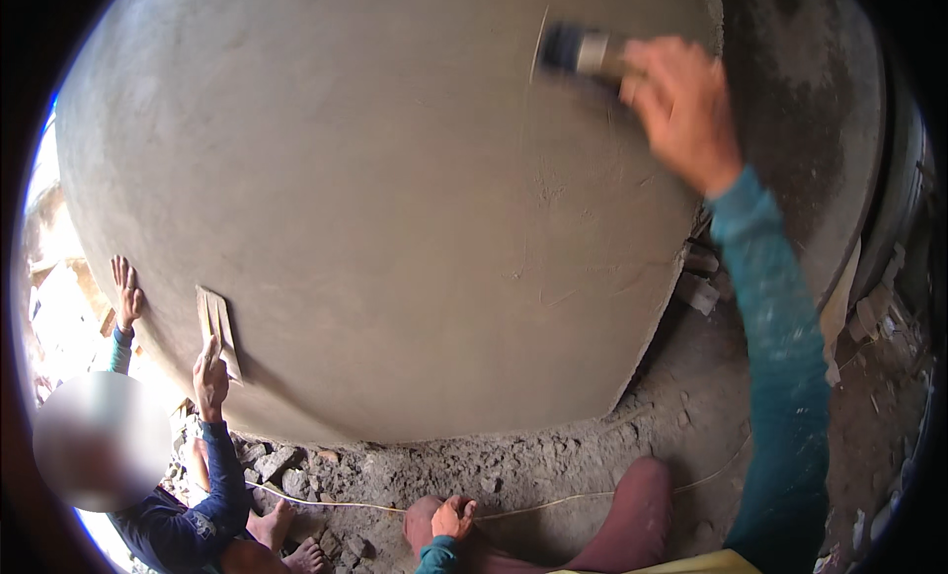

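Note:
My right hand (686, 108) grips the handle of a wide flat paintbrush (591, 55) with dark bristles and a pale band, slightly blurred by motion. The bristles are against the upper right of a big grey plastered wall (395, 208), beside a thin vertical scored line. On my bent knee, low in the view, lies my left hand (452, 518) with its fingers curled in; whatever they may hold is too small to make out.
At lower left a co-worker presses a wooden float (218, 333) to the wall, one palm flat beside it. Rubble (281, 460) lies along the wall's foot, and a thin pale cord (553, 502) crosses the ground. A dark, rounded surface (810, 110) stands beyond the wall's right edge.

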The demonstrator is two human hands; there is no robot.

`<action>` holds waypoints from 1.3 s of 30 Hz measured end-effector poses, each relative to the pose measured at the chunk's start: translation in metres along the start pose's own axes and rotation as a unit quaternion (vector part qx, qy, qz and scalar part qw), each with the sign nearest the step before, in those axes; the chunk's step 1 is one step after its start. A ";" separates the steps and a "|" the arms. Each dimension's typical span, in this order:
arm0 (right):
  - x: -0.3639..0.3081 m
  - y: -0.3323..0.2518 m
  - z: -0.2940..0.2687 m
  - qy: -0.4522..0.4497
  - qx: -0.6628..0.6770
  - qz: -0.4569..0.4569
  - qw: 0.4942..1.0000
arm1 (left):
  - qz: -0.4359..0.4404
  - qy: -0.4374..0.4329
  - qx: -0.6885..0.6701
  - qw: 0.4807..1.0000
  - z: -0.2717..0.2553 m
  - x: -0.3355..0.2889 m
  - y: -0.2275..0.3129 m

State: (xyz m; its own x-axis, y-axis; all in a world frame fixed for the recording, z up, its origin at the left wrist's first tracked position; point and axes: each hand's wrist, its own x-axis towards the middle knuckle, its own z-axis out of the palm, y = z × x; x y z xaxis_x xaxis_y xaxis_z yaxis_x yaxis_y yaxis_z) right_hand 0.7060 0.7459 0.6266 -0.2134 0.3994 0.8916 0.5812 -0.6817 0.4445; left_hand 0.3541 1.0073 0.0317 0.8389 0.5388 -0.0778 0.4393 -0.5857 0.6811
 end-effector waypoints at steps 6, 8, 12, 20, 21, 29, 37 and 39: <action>0.067 0.052 -0.007 -0.038 0.005 0.103 0.994 | 0.000 -0.048 -0.012 0.999 0.009 0.005 -0.006; 0.039 0.046 0.001 -0.030 -0.008 0.005 1.000 | 0.009 -0.025 -0.004 1.000 0.016 0.003 -0.006; -0.064 -0.045 0.015 -0.085 0.062 -0.053 0.993 | 0.004 -0.015 0.010 1.000 0.004 -0.003 -0.009; -0.279 -0.153 0.013 -0.282 0.164 -0.139 0.935 | 0.049 -0.006 -0.027 0.998 0.011 0.002 -0.004; -0.286 -0.151 0.008 -0.273 0.194 -0.127 0.933 | 0.047 -0.007 -0.024 0.999 0.011 0.001 -0.004; -0.117 -0.010 -0.011 -0.031 0.039 0.094 0.994 | 0.042 -0.006 0.011 0.999 0.002 0.000 -0.001; -0.114 0.040 -0.015 -0.061 -0.010 0.059 0.996 | 0.039 -0.018 0.032 0.999 0.006 -0.005 -0.004; -0.145 0.006 -0.020 -0.108 0.019 0.045 0.993 | 0.049 -0.017 0.020 0.998 0.005 -0.007 -0.003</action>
State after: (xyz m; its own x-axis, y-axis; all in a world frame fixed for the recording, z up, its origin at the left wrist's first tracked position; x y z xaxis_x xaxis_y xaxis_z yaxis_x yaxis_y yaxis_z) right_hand 0.7246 0.6711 0.5019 0.0109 0.4627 0.8865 0.6208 -0.6981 0.3567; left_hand 0.3486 1.0027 0.0265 0.8888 0.4569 -0.0368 0.3659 -0.6588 0.6574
